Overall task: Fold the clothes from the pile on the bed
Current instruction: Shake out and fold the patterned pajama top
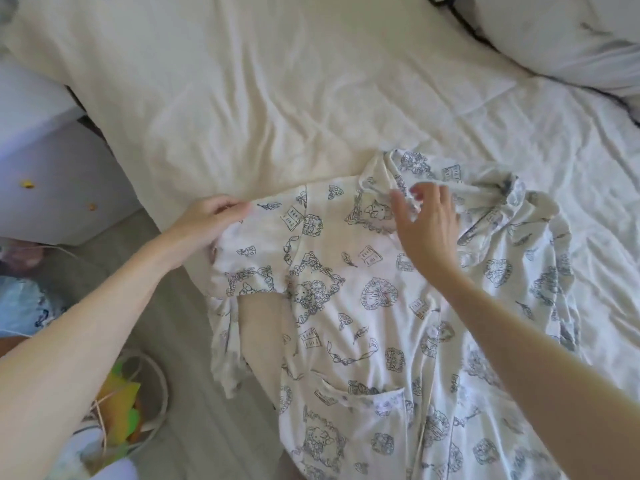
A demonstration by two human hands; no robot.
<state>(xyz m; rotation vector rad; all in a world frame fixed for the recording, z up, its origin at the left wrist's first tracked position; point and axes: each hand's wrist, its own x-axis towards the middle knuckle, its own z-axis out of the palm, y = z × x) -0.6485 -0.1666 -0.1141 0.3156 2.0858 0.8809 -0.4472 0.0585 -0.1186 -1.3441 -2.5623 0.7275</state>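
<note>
Nearest: printed pyjama top spread on bed edge, no fold visible yet | left hand pinches its shoulder corner | right hand hovers, fingers spread, over bunched collar | beyond: bare sheet, pillow; pile not visible.

Wide bed with wrinkled cream cotton sheet. White short-sleeved pyjama shirt with blue line-drawn print lies spread at near edge, one sleeve hanging off. White pillow at far right corner.
</note>
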